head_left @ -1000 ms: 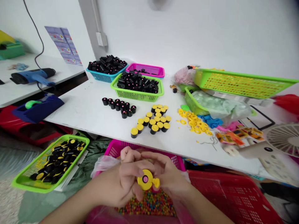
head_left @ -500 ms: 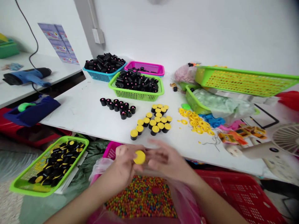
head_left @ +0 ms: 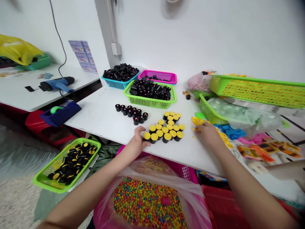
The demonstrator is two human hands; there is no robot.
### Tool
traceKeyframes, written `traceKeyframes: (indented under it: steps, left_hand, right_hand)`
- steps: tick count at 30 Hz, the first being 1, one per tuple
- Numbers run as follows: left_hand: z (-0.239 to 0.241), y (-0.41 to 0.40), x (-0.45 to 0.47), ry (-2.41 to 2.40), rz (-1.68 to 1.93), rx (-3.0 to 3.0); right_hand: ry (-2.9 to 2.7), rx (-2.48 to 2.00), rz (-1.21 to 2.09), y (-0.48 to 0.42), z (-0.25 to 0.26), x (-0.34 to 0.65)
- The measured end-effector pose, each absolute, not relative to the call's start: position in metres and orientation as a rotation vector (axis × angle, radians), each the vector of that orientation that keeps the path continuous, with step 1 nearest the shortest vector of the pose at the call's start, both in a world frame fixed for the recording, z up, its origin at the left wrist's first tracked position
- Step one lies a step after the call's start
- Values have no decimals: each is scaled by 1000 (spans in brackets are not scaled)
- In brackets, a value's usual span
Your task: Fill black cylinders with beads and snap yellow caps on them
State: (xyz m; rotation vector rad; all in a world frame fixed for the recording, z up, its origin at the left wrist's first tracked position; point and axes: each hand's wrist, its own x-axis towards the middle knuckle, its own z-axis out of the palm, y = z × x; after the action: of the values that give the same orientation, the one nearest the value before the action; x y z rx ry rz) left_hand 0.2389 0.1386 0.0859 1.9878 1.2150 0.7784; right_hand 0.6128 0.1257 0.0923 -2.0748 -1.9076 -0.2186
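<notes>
My left hand rests at the table's front edge, fingers and thumb closed round a yellow-capped black cylinder at the front-left end of a cluster of several such cylinders. My right hand lies knuckles-up on a pile of small yellow rings. Its fingers curl down into the pile, and what they pinch is hidden. A row of uncapped black cylinders with pink centres stands just behind my left hand. Below my arms a clear bag of small coloured beads sits open in a pink basket.
At the back of the white table stand a green basket, a blue one and a pink one, all holding black cylinders. Larger green baskets and toy parts crowd the right. A floor basket holds capped cylinders.
Both hands left my lap, where they held a yellow-capped piece. The left carried it to the cluster's front-left end; the right reached out to the yellow rings. The view shifted right.
</notes>
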Motion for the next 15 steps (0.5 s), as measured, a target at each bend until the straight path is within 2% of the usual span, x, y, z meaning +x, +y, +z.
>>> traceKeyframes:
  steps: [5, 9, 15]
  left_hand:
    - [91, 182, 212, 1454, 858, 1949]
    - [98, 208, 209, 1579, 845, 1965]
    - [105, 205, 216, 1552, 856, 2008]
  right_hand:
    - [-1795, -1959, -384, 80, 111, 586]
    - [-1700, -1661, -602, 25, 137, 529]
    - [-1831, -1397, -405, -35, 179, 462]
